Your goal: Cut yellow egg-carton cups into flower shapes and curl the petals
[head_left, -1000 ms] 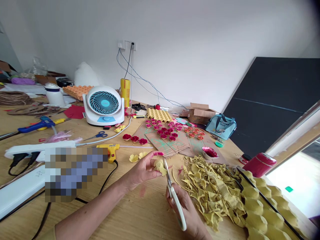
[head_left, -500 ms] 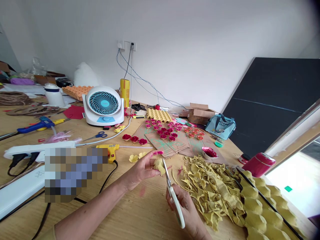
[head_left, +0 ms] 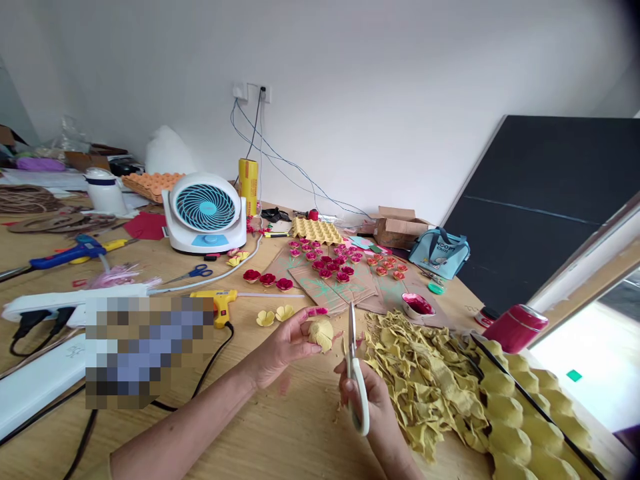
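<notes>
The left hand [head_left: 283, 345] clamps one yellow cup piece [head_left: 322, 333] between thumb and fingers above the table [head_left: 260, 427]. The right hand [head_left: 373, 393] is closed around one pair of scissors [head_left: 352, 332], blades parted, just beside the piece. Beyond lie two yellow flowers [head_left: 265, 319], then three red flowers [head_left: 268, 280]; rightward, one scrap heap [head_left: 430, 387] and one bowl [head_left: 419, 316].

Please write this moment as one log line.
left hand: holds yellow piece | right hand: holds scissors, blades clear of piece | beside: yellow scraps
</notes>
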Available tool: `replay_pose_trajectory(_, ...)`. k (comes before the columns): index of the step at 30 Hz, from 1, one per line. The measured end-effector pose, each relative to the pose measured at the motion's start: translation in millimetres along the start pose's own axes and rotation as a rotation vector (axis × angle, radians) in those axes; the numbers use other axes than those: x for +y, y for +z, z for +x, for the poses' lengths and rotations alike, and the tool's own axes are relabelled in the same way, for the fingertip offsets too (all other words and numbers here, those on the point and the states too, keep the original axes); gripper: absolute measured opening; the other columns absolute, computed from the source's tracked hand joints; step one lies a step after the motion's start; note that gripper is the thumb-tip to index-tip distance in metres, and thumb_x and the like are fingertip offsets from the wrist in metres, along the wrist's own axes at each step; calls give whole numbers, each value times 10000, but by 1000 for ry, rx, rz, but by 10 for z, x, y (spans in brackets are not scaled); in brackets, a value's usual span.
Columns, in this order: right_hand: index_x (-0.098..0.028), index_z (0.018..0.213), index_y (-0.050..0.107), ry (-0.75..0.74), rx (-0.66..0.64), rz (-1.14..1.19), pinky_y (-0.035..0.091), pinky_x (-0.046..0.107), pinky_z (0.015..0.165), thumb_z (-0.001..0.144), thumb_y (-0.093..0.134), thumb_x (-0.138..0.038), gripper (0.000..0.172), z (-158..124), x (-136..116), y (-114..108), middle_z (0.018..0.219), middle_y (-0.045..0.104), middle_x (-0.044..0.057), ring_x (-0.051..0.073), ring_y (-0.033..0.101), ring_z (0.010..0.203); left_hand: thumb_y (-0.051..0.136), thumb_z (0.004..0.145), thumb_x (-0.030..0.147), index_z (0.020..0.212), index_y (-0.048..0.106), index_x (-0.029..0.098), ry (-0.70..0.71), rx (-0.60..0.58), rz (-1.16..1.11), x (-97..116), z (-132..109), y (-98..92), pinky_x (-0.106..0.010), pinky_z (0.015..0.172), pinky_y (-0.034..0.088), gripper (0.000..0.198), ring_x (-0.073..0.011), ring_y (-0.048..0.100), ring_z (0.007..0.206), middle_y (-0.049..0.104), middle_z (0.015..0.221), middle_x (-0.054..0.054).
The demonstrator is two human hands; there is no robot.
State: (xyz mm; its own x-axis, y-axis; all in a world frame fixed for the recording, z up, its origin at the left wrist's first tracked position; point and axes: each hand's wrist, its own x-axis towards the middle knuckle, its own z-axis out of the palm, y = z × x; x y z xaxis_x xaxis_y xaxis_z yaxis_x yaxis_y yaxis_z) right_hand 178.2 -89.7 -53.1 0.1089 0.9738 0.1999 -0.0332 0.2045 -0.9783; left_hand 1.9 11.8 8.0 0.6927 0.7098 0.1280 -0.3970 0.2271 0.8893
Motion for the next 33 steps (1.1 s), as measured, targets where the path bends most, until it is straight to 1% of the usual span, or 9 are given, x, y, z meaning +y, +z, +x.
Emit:
replay_pose_trajectory(5, -240, 1072, 620, -42, 72, 97, 384, 236, 552, 751, 770, -500, 439, 37, -88, 29, 735, 566, -23, 122, 439, 598, 807, 699, 199, 1204, 596, 212, -21, 5, -1, -175, -2, 30, -316, 930, 401, 548, -199, 616, 1016, 695, 1060, -47)
replay_pose_trajectory(9, -263, 1131, 599, -41, 123, 116, 456, 261, 686, 785, 764, -431, 418, 36, -76, 34, 857, 617, -1, 156, 534, 742, 826, 696, 232, 1178, 585, 210, -57, 21, -3, -305, -15, 90, -334, 960, 401, 539, -218, 607, 1071, 689, 1110, -63)
replay_pose_trajectory(15, -243, 1090, 613, -8, 198, 132, 457, 262, 693, 765, 785, -409, 403, 17, -23, 38, 869, 590, -2, 152, 516, 752, 843, 685, 261, 1135, 571, 209, -38, 13, -18, -425, -31, 180, -342, 964, 416, 528, -234, 603, 1096, 674, 1152, -72)
replay_pose_trajectory(18, -234, 1103, 601, -13, 200, 121, 443, 259, 642, 765, 779, -419, 425, 23, -51, 40, 819, 570, -10, 140, 490, 690, 838, 688, 301, 1160, 571, 215, -41, -26, -11, -437, -23, 164, -353, 973, 408, 549, -243, 592, 1111, 666, 1154, -69)
replay_pose_trajectory(21, -232, 1108, 591, -4, 165, 108, 418, 247, 595, 755, 786, -424, 447, 29, -104, 39, 796, 565, -19, 125, 472, 641, 779, 744, 400, 1194, 578, 205, -28, -58, -2, -415, -16, 126, -360, 982, 390, 530, -255, 569, 1138, 664, 1140, -80)
replay_pose_trajectory(23, -237, 1097, 589, -4, 128, 101, 410, 241, 583, 753, 787, -427, 439, 30, -128, 36, 805, 574, -22, 119, 470, 628, 726, 788, 425, 1189, 592, 193, -42, -37, 21, -395, -14, 104, -351, 948, 394, 482, -251, 575, 1102, 672, 1091, -81)
replay_pose_trajectory(26, -245, 1087, 585, -22, 103, 95, 409, 235, 581, 767, 779, -423, 414, 33, -127, 22, 811, 582, -27, 115, 475, 628, 711, 794, 358, 1182, 602, 187, -70, -14, 54, -379, -12, 84, -325, 877, 393, 438, -223, 586, 986, 672, 989, -58)
replay_pose_trajectory(30, -233, 1108, 572, -27, 131, 93, 419, 237, 588, 783, 769, -419, 423, 42, -104, -5, 806, 594, -19, 122, 491, 648, 721, 753, 259, 1193, 592, 177, -54, -28, 77, -386, -3, 71, -285, 759, 366, 466, -158, 532, 779, 600, 799, 9)
replay_pose_trajectory(33, -234, 1105, 565, -32, 138, 79, 414, 237, 598, 797, 758, -416, 407, 47, -113, -10, 816, 597, -19, 121, 485, 653, 699, 772, 246, 1212, 577, 165, -55, -45, 95, -388, 2, 69, -281, 725, 355, 464, -143, 506, 732, 565, 756, 23)
